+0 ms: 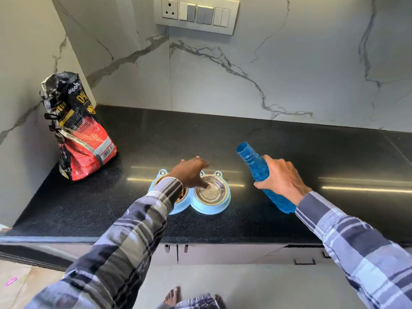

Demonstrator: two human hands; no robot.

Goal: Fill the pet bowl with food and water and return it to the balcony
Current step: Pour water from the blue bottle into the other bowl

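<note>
A light blue double pet bowl (214, 209) sits on the black counter near its front edge. Its left steel dish (183, 196) holds brown kibble, mostly hidden by my left sleeve. The right steel dish (211, 192) looks shiny, with no food in it. My left hand (191, 172) hovers over the bowl, fingers apart, one fingertip at the right dish's rim. My right hand (282, 179) grips a blue plastic bottle (254, 162) by its middle, to the right of the bowl. The bottle is uncapped and tilted, its open mouth pointing up and left.
A black and red pet food bag (78, 134) stands at the counter's back left corner against the marble wall. A switch panel (196, 14) is on the wall above. Cabinet fronts (223, 253) lie below the counter (312, 152). My bare foot (172, 296) shows on the floor.
</note>
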